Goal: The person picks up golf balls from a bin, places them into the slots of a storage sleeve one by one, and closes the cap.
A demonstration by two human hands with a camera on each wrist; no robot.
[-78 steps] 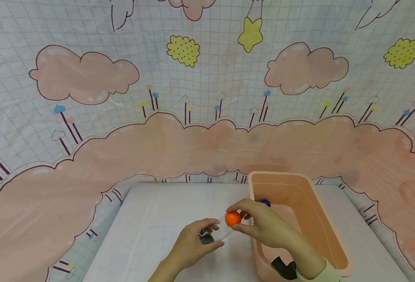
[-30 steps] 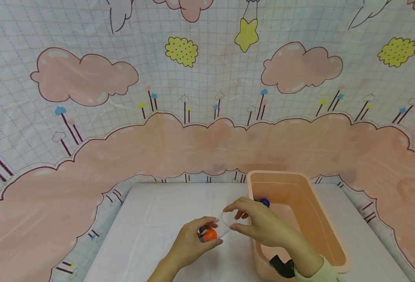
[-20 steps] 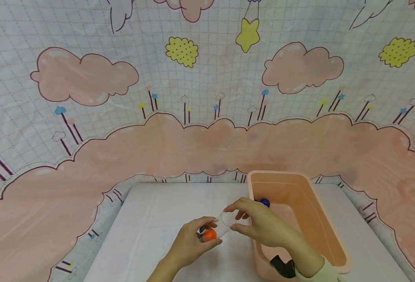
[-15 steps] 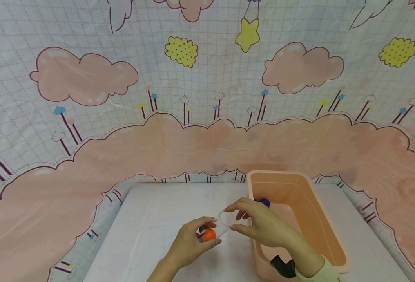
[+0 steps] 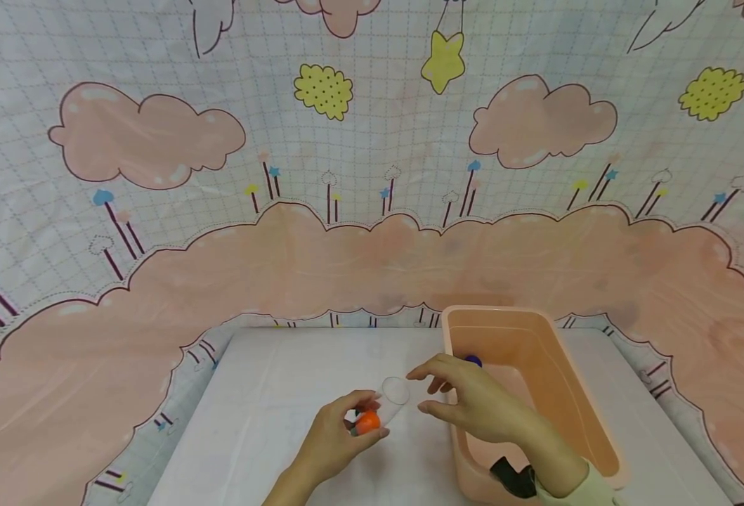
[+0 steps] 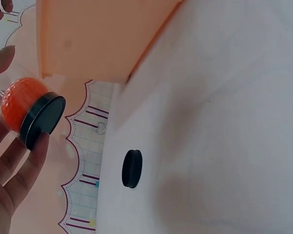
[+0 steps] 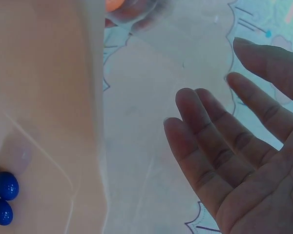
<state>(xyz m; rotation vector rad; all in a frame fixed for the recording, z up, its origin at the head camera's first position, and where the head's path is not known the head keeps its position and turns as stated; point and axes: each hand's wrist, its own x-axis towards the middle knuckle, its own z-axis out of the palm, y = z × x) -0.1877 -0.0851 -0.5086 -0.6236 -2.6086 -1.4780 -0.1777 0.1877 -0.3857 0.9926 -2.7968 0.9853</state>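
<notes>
My left hand [image 5: 334, 434] holds a clear tube [image 5: 394, 402] around its lower end. The tube tilts, its mouth up and to the right. Inside, at the bottom, sits an orange ball [image 5: 367, 422], which looks dimpled in the left wrist view. A black cap [image 6: 41, 119] closes that lower end, with a fingertip against it. My right hand [image 5: 479, 404] hovers just right of the tube's mouth, apart from it; its fingers are relaxed and hold nothing in the right wrist view. Another black cap [image 6: 132, 168] lies loose on the white table [image 6: 224, 136].
A peach-coloured bin [image 5: 574, 393] stands on the table at the right, beneath my right forearm. Blue balls [image 7: 6, 185] lie in it, at its far left side in the head view. A patterned cloth [image 5: 346, 267] hangs behind the table.
My right hand earlier pinched the orange ball at the tube's mouth; the ball then dropped to the bottom. The right fingers have now come off the rim, and the tube has shifted slightly left.
</notes>
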